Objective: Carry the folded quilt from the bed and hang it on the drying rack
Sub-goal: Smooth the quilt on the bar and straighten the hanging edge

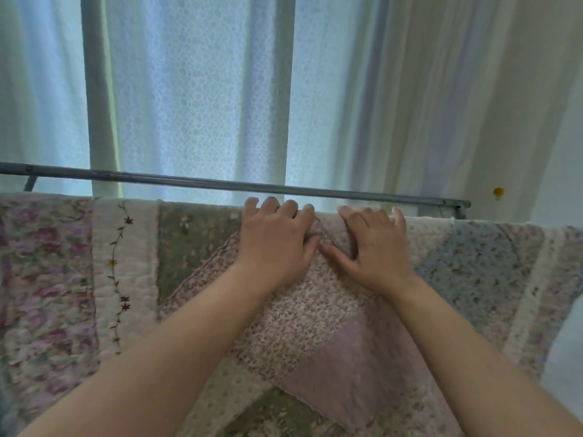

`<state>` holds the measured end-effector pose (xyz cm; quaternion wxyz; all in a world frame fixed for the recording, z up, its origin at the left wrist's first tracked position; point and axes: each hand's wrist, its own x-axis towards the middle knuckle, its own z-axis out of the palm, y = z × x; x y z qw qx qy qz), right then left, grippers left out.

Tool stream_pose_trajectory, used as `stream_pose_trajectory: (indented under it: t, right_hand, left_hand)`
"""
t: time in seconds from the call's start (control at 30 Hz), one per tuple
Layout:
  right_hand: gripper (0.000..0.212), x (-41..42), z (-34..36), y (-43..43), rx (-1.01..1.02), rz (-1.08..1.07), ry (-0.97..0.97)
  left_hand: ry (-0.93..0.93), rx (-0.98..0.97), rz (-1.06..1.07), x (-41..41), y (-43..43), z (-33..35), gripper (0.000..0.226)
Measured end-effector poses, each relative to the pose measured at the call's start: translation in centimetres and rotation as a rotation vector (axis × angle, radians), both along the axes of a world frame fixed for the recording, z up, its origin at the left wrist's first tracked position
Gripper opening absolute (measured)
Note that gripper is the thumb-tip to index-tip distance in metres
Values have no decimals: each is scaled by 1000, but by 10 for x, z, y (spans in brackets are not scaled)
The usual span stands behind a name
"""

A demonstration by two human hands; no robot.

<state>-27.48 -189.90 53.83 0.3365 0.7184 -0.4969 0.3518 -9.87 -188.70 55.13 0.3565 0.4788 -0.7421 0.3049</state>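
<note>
The quilt hangs over the near bar of the drying rack, by the curtain. The left hand and right hand lie flat on top, fingers spread, grasping nothing, probably to smooth it so it stays.

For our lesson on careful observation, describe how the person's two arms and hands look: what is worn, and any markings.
Both forearms are bare as far as the picture shows, with no sleeves in view. The left hand and the right hand wear no gloves, and no rings, watch or bracelets can be seen on the fingers or wrists. The fingernails look short and unpainted, though the picture is a little soft. No marks or tattoos show.
</note>
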Motion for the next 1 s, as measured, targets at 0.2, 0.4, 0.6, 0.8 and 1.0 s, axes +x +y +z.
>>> stream_pose_trajectory:
  t: [0.2,0.4,0.6,0.8,1.0]
  right_hand:
    - [66,-20,0,-6,2,-21,4]
    - [67,-50,2,-15,-1,20,3]
    - [62,-93,5,-18,-7,77,30]
    - [61,-146,10,-21,43,105,28]
    - [56,-188,10,-24,61,142,46]
  left_hand:
    - [2,-2,-39,-14,-4,1,42]
    - [-53,-2,-53,-39,-11,3,46]
    - [-5,18,3,-81,-15,1,48]
    - [48,56,37,-133,-17,3,48]
    - [120,58,73,-182,-17,-3,47]
